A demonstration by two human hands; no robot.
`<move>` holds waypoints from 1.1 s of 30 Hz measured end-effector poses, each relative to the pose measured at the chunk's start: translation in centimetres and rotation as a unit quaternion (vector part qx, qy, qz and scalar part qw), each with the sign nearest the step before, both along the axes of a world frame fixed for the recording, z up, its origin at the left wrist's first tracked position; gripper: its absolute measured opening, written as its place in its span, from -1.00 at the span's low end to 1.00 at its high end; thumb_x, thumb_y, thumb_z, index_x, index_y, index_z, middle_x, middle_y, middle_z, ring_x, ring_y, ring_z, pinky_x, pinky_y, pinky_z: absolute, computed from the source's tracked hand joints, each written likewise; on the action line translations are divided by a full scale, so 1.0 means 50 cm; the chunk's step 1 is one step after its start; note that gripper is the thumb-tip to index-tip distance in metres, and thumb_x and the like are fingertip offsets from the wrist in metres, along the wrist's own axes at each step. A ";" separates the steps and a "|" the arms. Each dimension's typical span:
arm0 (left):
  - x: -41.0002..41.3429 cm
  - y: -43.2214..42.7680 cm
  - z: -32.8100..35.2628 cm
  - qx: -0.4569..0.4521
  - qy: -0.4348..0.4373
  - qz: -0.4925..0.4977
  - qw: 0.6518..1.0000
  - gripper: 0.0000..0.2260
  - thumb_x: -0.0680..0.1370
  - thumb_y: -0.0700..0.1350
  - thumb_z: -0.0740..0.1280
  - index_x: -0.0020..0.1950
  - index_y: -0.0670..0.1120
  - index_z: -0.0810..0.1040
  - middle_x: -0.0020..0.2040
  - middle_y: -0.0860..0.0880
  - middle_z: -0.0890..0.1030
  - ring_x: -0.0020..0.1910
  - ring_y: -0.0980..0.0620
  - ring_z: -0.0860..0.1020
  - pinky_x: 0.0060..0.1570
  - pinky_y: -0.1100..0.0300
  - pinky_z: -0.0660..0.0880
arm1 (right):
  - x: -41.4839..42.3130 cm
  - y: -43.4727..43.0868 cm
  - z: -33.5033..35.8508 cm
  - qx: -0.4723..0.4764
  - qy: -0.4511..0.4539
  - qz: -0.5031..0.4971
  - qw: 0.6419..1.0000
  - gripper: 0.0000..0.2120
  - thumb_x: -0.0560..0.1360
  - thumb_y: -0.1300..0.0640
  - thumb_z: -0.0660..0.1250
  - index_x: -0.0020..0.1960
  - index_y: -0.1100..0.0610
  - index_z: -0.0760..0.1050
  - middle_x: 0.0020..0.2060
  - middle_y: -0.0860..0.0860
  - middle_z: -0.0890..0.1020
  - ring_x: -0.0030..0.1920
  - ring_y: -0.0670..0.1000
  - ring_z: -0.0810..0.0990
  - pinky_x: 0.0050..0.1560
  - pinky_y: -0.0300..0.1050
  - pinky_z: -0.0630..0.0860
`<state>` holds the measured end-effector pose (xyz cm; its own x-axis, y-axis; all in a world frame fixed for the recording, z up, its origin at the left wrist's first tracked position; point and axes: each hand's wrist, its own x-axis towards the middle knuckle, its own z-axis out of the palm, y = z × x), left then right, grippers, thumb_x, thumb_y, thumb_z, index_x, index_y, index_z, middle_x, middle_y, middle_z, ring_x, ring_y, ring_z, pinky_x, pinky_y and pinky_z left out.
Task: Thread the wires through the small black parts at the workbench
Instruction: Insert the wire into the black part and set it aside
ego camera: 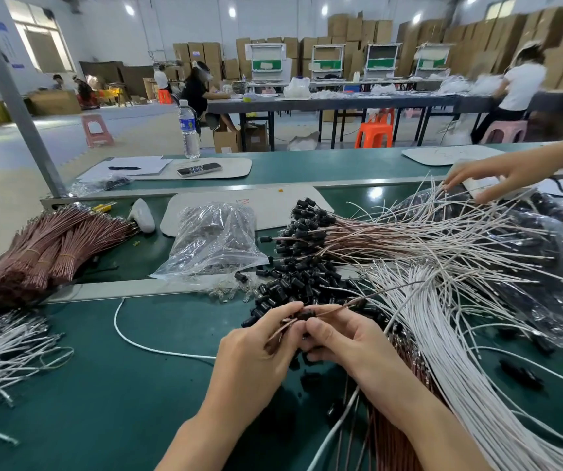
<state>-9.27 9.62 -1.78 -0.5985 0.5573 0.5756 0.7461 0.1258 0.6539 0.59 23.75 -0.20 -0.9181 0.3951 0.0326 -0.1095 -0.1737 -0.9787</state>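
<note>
Small black plastic part [304, 314]: lower centre, between both hands.
Thin brown wire [337, 307]: axis 8 to 2 o'clock.
Left hand [256, 351]: pinches wire.
Right hand [344, 338]: pinches part.
Green bench mat [120, 385]: open at 8 o'clock.

Dark green workbench [137, 385]; glossy black parts [293, 283] at centre; white wires [460, 385] at four o'clock; copper-brown bundles [52, 246] at nine o'clock; orange stool [375, 130] at one o'clock

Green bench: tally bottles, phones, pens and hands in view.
Water bottle: 1
Phone: 1
Pen: 1
Hands: 3 (left hand, right hand, another person's hand)
Total: 6
</note>
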 end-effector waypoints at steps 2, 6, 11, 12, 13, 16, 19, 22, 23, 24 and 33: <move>0.007 -0.003 0.000 -0.022 0.008 -0.016 1.000 -0.76 0.60 0.11 0.22 0.27 0.18 0.46 -0.40 0.21 0.50 -0.51 0.16 0.40 -0.40 0.32 0.29 | -0.001 0.001 0.000 -0.009 0.003 -0.009 1.000 -0.76 0.48 0.03 0.44 0.12 0.06 0.68 0.01 0.15 0.74 0.00 0.12 0.73 -0.06 -0.17 0.63; 0.007 -0.005 0.001 -0.013 -0.028 -0.021 0.999 -0.93 0.59 0.06 0.20 0.06 0.16 0.38 -0.38 0.22 0.51 -0.52 0.14 0.39 -0.39 0.36 0.25 | -0.001 0.002 -0.002 -0.006 0.004 -0.020 1.000 -0.77 0.48 0.01 0.44 0.10 0.04 0.69 0.01 0.14 0.74 0.01 0.09 0.73 -0.05 -0.18 0.63; -0.003 0.000 0.001 -0.013 0.000 0.007 1.000 -0.98 0.61 0.06 0.27 0.03 0.17 0.46 -0.15 0.22 0.57 -0.34 0.13 0.52 -0.32 0.27 0.41 | -0.004 0.004 -0.004 -0.042 0.016 -0.024 0.999 -0.73 0.48 0.03 0.41 0.14 0.08 0.66 0.05 0.16 0.74 0.11 0.12 0.72 0.01 -0.18 0.64; -0.003 0.001 0.001 -0.007 0.007 0.006 1.000 -0.98 0.62 0.06 0.28 0.03 0.17 0.49 -0.09 0.19 0.56 -0.28 0.11 0.54 -0.29 0.22 0.46 | -0.004 0.004 -0.004 -0.047 0.017 -0.022 0.999 -0.71 0.48 0.04 0.41 0.16 0.11 0.65 0.06 0.16 0.73 0.12 0.12 0.71 0.02 -0.18 0.64; -0.005 0.003 0.000 0.001 0.012 0.005 1.000 -0.96 0.63 0.06 0.29 0.02 0.15 0.52 -0.04 0.17 0.54 -0.23 0.09 0.56 -0.27 0.17 0.49 | -0.004 0.005 -0.005 -0.049 0.017 -0.020 0.998 -0.70 0.49 0.04 0.40 0.18 0.13 0.63 0.06 0.16 0.73 0.12 0.12 0.71 0.02 -0.18 0.64; -0.011 0.006 -0.003 0.010 0.006 -0.001 1.000 -0.96 0.63 0.02 0.34 0.02 0.10 0.58 -0.04 0.16 0.51 -0.17 0.10 0.57 -0.22 0.26 0.48 | -0.005 0.003 -0.005 -0.045 0.015 -0.017 0.999 -0.71 0.47 0.07 0.41 0.17 0.12 0.65 0.05 0.16 0.73 0.12 0.13 0.71 0.03 -0.18 0.64; -0.012 0.007 -0.009 0.016 -0.008 0.002 1.000 -0.85 0.59 -0.11 0.41 0.07 0.14 0.57 -0.08 0.20 0.54 -0.13 0.20 0.57 -0.15 0.46 0.40 | -0.003 0.001 -0.002 -0.026 0.011 -0.010 1.000 -0.78 0.48 0.06 0.42 0.10 0.05 0.70 0.04 0.15 0.74 0.11 0.12 0.72 0.05 -0.18 0.64; -0.015 0.005 -0.011 0.009 -0.048 0.008 0.999 -0.61 0.55 -0.15 0.47 0.13 0.34 0.48 -0.09 0.20 0.60 -0.15 0.24 0.56 -0.15 0.48 0.39 | -0.002 -0.001 -0.001 -0.001 0.004 -0.001 1.000 -0.81 0.50 0.03 0.42 0.10 -0.04 0.70 0.02 0.13 0.74 0.09 0.10 0.72 0.05 -0.18 0.64; -0.015 0.006 -0.012 0.007 -0.039 0.004 0.999 -0.62 0.55 -0.13 0.47 0.14 0.34 0.48 -0.08 0.20 0.59 -0.14 0.22 0.56 -0.14 0.46 0.40 | -0.002 -0.001 -0.001 0.003 0.003 -0.002 1.000 -0.81 0.50 0.02 0.43 0.09 -0.05 0.70 0.02 0.12 0.75 0.08 0.10 0.73 0.04 -0.18 0.64; -0.014 0.006 -0.012 0.004 -0.022 0.001 1.000 -0.68 0.55 -0.07 0.46 0.14 0.30 0.48 -0.07 0.21 0.57 -0.12 0.19 0.56 -0.14 0.43 0.40 | -0.002 -0.002 -0.001 0.006 0.003 -0.005 1.000 -0.82 0.50 0.01 0.43 0.09 -0.04 0.70 0.01 0.12 0.75 0.07 0.09 0.73 0.03 -0.19 0.64; -0.014 0.009 -0.012 0.007 0.022 0.000 1.000 -0.87 0.61 0.09 0.32 0.15 0.15 0.55 -0.01 0.22 0.55 -0.12 0.23 0.56 -0.15 0.21 0.51 | -0.004 -0.002 -0.002 0.021 0.009 -0.038 0.999 -0.77 0.46 -0.08 0.45 0.08 -0.05 0.71 -0.05 0.09 0.76 -0.04 0.06 0.75 -0.06 -0.21 0.64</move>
